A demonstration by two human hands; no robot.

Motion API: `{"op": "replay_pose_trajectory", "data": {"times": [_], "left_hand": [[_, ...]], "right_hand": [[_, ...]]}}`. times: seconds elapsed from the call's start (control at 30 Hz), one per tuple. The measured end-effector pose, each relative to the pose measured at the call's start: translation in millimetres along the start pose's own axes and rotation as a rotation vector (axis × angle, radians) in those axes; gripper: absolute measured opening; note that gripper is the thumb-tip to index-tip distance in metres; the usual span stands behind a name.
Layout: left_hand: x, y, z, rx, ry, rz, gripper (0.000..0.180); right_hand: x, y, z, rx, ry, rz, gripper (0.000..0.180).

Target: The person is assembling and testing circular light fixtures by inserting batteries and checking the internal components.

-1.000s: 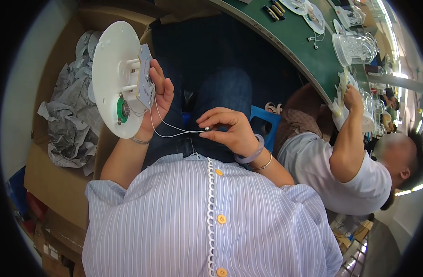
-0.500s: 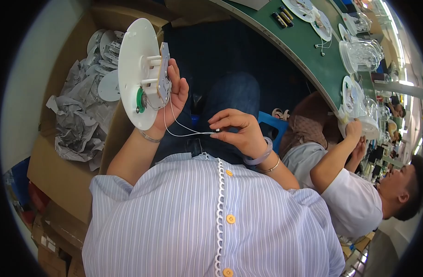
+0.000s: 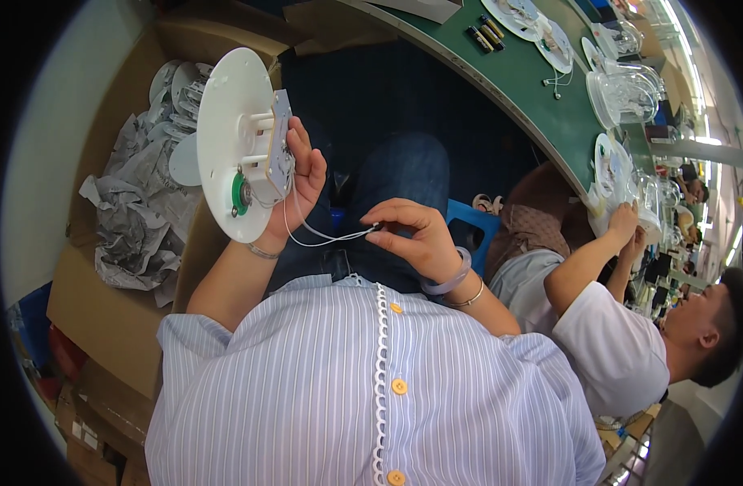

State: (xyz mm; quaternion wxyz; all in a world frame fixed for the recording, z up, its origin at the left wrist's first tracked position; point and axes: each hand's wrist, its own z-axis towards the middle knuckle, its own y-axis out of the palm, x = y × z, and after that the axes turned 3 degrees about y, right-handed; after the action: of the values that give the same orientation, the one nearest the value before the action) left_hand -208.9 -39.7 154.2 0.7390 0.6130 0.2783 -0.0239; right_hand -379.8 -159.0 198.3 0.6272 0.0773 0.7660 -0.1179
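Note:
My left hand (image 3: 301, 180) holds up a white round plastic disc (image 3: 230, 142) with a small grey circuit module (image 3: 278, 146) and a green part fixed to its face. Thin white wires (image 3: 323, 236) run from the module across to my right hand (image 3: 414, 237), which pinches their free ends between thumb and fingers. Both hands are raised above my lap, over blue trousers. A pale bangle and a thin bracelet sit on my right wrist.
A cardboard box (image 3: 112, 316) at my left holds crumpled grey paper (image 3: 132, 227) and more white discs. A green workbench (image 3: 533, 89) curves along the upper right with batteries (image 3: 489, 34) and clear plastic domes (image 3: 623, 93). A co-worker in white (image 3: 623, 340) sits at right, hands on a part.
The view has shifted, so the disc and both hands sit further right. My right hand still pinches the wires. The co-worker's arm has dropped lower on the bench.

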Motion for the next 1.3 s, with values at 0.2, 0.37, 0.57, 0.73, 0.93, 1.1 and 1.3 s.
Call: {"op": "replay_pose_trajectory", "data": {"times": [0.2, 0.37, 0.57, 0.73, 0.93, 1.1, 1.3], "left_hand": [[-1.4, 1.4, -3.4, -0.008, -0.033, -0.037, 0.031], [-2.2, 2.7, -3.0, 0.002, -0.054, -0.059, 0.029], [-14.6, 11.6, 5.3, -0.081, -0.017, 0.163, 0.029], [-12.3, 11.4, 7.6, -0.183, -0.046, 0.175, 0.030], [-0.7, 14.7, 9.9, -0.082, 0.015, 0.243, 0.032], [-10.2, 9.6, 10.3, -0.008, 0.018, 0.277, 0.028], [-21.1, 16.7, 8.8, -0.096, -0.082, 0.310, 0.028]], "right_hand": [[-0.8, 2.7, -1.3, 0.053, 0.021, 0.052, 0.018], [2.3, 1.7, -3.4, -0.014, 0.025, 0.030, 0.022], [-0.1, 4.1, -5.4, 0.071, 0.119, 0.085, 0.024], [3.4, -4.2, -4.7, 0.033, 0.021, 0.076, 0.019], [-10.7, -51.7, -18.0, 0.053, -0.169, 0.361, 0.020], [-16.6, -53.9, -22.0, 0.025, -0.223, 0.291, 0.021], [-16.3, -56.6, -18.8, 0.428, -0.254, 0.546, 0.015]]}}
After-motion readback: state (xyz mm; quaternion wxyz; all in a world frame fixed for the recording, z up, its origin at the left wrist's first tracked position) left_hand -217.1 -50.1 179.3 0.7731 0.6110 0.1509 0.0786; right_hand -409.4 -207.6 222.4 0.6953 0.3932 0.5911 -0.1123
